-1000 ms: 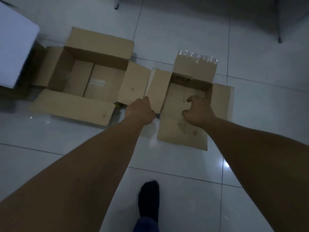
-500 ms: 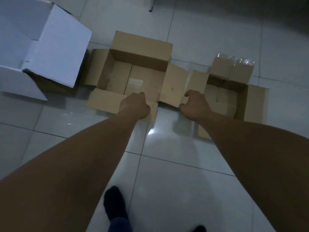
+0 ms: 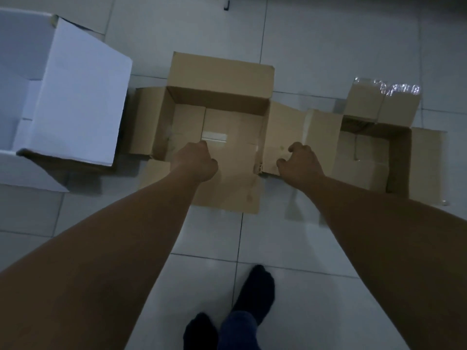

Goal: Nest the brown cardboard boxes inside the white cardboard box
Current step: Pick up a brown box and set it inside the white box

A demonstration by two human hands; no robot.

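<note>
A large brown box (image 3: 222,79) stands open on the tiled floor in the middle, its flaps spread out. My left hand (image 3: 194,161) is curled over its near rim. My right hand (image 3: 300,161) is curled on the near edge of its right flap (image 3: 283,130). A smaller brown box (image 3: 366,150) sits open just to the right, with clear tape on its far flaps. Its left flap touches the large box's right flap. The white box (image 3: 83,97) stands open at the left, close beside the large brown box.
My feet in dark socks (image 3: 255,296) stand on the tiles below the boxes. A dark furniture leg (image 3: 226,6) shows at the top edge. Bare tiled floor lies between my feet and the boxes.
Both hands have moved left from the small brown box to the large brown box. The view has swung left, so the white box has come into sight.
</note>
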